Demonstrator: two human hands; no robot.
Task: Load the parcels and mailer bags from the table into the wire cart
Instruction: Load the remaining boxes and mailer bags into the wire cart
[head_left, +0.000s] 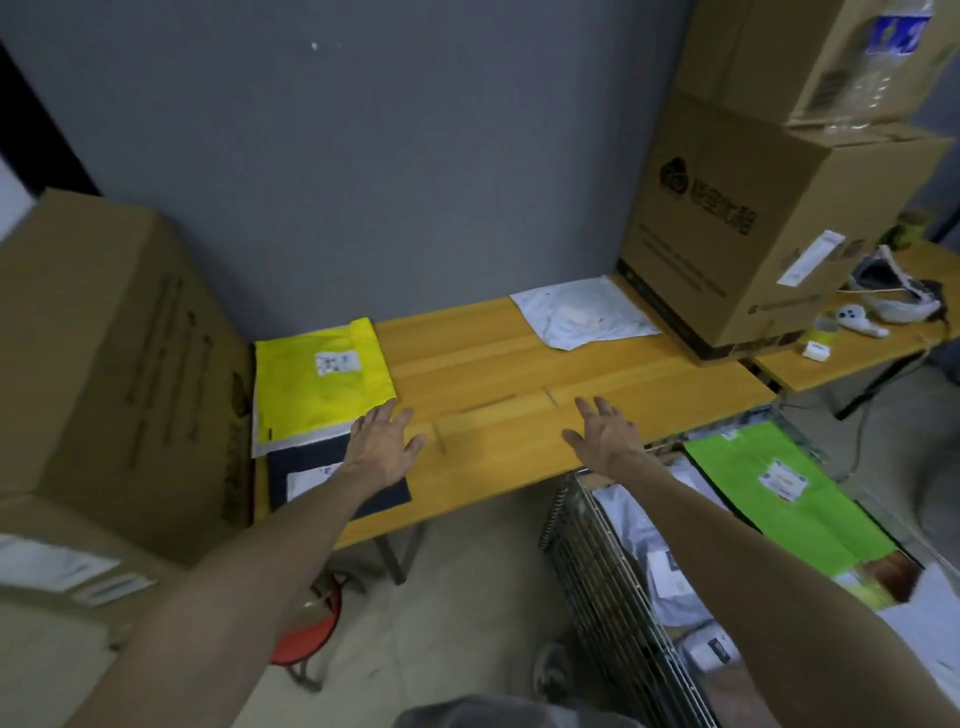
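Yellow plastic mailer bag (322, 384) lies flat at the left end of the wooden table (493, 374). Its long axis runs up the frame toward the grey wall (363, 156), with a folded flap along its right edge and a white label near the far end. The left hand (382, 441) is spread above its near right corner, fingers straight and apart, gripping nothing; whether the fingertips touch the bag cannot be told. Under that wrist and forearm lies a dark navy mailer bag (311, 470), tucked partly beneath the yellow one, its long axis running across the frame and dipping toward the lower right.

The right hand (605, 434) hangs over bare tabletop in the centre right, fingers fanned out and holding nothing. Well apart from both hands, a white crumpled mailer bag (582, 312) rests at the table's far right, turned askew so one corner points down the frame. It lies just beside a large cardboard box (753, 234).

In the lower right, below the right forearm, stands the wire cart (597, 582). White parcels (649, 551) fill it, and a bright green mailer bag (779, 493) lies on top, its long axis slanting from upper left to lower right. A second large cardboard box (104, 364) fills the left of the frame, and a red stool (306, 634) shows under the table.
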